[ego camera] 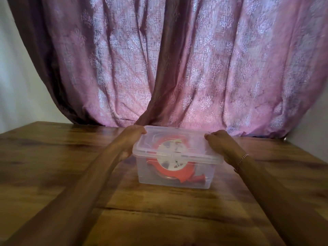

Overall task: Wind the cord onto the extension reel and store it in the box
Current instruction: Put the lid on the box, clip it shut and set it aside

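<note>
The box (pixel 177 167), long axis left-right, sat between both hands: left hand (pixel 131 139) and right hand (pixel 220 142) curled over its lid's (pixel 177 139) ends

Reel (pixel 171 161) inside lidded box (pixel 200 181) on table (pixel 53 157)

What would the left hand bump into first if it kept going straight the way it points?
Probably the pink curtain. The left hand holds the side of the clear box and points away across the wooden table. Nothing else shows between, though depth is hard to judge.
</note>
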A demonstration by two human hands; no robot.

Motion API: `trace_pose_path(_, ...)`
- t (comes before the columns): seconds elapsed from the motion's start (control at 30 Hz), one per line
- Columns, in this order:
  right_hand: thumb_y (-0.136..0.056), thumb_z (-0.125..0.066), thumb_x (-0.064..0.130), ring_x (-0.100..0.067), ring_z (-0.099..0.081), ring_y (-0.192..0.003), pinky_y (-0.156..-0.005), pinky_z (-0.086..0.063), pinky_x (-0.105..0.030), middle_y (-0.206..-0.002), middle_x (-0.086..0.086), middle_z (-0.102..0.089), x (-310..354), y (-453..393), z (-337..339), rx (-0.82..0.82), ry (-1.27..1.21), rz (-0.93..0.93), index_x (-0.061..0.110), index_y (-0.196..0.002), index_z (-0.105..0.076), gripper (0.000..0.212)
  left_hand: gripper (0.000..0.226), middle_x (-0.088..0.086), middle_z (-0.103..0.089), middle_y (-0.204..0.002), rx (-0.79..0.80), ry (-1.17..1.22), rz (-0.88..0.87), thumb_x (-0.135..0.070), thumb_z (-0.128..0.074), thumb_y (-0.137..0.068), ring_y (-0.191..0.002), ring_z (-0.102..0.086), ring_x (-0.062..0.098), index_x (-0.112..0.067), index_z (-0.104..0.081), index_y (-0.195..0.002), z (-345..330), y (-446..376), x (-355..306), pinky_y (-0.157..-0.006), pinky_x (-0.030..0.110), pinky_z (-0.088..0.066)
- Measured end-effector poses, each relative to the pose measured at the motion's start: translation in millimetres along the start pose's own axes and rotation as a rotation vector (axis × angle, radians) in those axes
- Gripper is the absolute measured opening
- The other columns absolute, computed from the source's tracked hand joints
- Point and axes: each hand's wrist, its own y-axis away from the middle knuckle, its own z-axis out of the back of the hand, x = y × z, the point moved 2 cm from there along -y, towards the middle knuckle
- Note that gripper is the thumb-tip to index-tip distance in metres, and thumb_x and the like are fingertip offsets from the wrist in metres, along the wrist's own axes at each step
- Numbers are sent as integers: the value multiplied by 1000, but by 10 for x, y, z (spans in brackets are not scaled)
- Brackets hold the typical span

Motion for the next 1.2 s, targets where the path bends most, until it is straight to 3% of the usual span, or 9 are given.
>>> trace_pose_path(0.1, -95, -52, 25, -35, -68, -87, -80, -55, -44, -99, -21, -72, -67, -6, -27, 19, -86, -45, -9, -103, -67, 37, 30, 21, -66, -113, 21, 6, -6, -16, -58, -82, -95, -64, 32, -6, -65, -109, 1, 57, -16, -75, 38, -52)
trace_pose_path(0.23, -94, -50, 26, -29, -61, -113, -100, -50, -47, -134, 3, -54, -63, 29, -40, 94, -151, -33, 20, -143, -47, 49, 27, 25, -71, -104, 40, -13, -6, -5, -51, -90, -84, -66, 31, -1, -66, -112, 43, 59, 76, -79, 45, -53)
trace_pose_path(0.47, -97, -45, 22, -27, -64, -100, -87, -56, -44, -120, -4, -60, 37, 17, 17, 164, -13, -11, 24, -140, -51, 43, 24, 23, -70, -95, 35, 9, -24, -3, -53, -90, -77, -66, 29, 3, -67, -109, 45, -16, 124, -68, 37, -53)
trace_pose_path(0.6, -101, -41, 22, -31, -66, -95, -82, -57, -55, -123, -7, -60, 18, 37, -15, 235, -152, -90, 28, -138, -47, 38, 15, 14, -73, -82, 19, 29, -6, -5, -54, -91, -65, -69, 22, -6, -68, -98, 38, -37, 140, -61, 31, -55)
trace_pose_path(0.67, -103, -41, 24, -25, -65, -85, -73, -58, -47, -119, -8, -60, 39, 75, -17, 227, -204, -107, 25, -141, -44, 39, 13, 8, -74, -76, 14, 49, 12, -11, -56, -92, -62, -69, 18, -8, -66, -99, 29, -21, 141, -57, 27, -55)
trace_pose_path(0.77, -96, -57, 37, -29, -70, -76, -67, -59, -45, -100, -10, -72, -64, 188, -40, 226, -535, -263, 12, -126, -59, 39, 41, 13, -73, -104, -15, 91, 91, -41, -67, -79, -87, -70, 26, -14, -66, -110, 66, 31, 245, -82, 42, -58)
trace_pose_path(0.87, -85, -69, 47, -31, -70, -93, -83, -57, -48, -109, -14, -74, -214, 340, -43, 274, -681, -298, 14, -120, -65, 49, 58, 18, -70, -112, -28, 68, 134, -59, -68, -70, -85, -68, 26, -20, -69, -113, 139, 99, 318, -65, 37, -58)
trace_pose_path(1.07, -58, -86, 59, -15, -54, -56, -54, -51, -28, -68, -5, -61, -325, 642, 160, 284, -479, -334, 11, -92, -69, 61, 89, 6, -64, -104, 106, 76, 235, -51, -91, -42, -83, -58, 21, -12, -69, -118, 272, 215, 305, -57, 29, -54)
trace_pose_path(1.2, -50, -93, 48, -10, -42, -51, -49, -46, -24, -69, -2, -54, -359, 667, 103, 171, -642, -361, 9, -96, -72, 64, 102, 13, -68, -110, 35, 173, 183, -50, -97, -26, -91, -56, 25, -10, -71, -116, 264, 224, 372, -73, 34, -53)
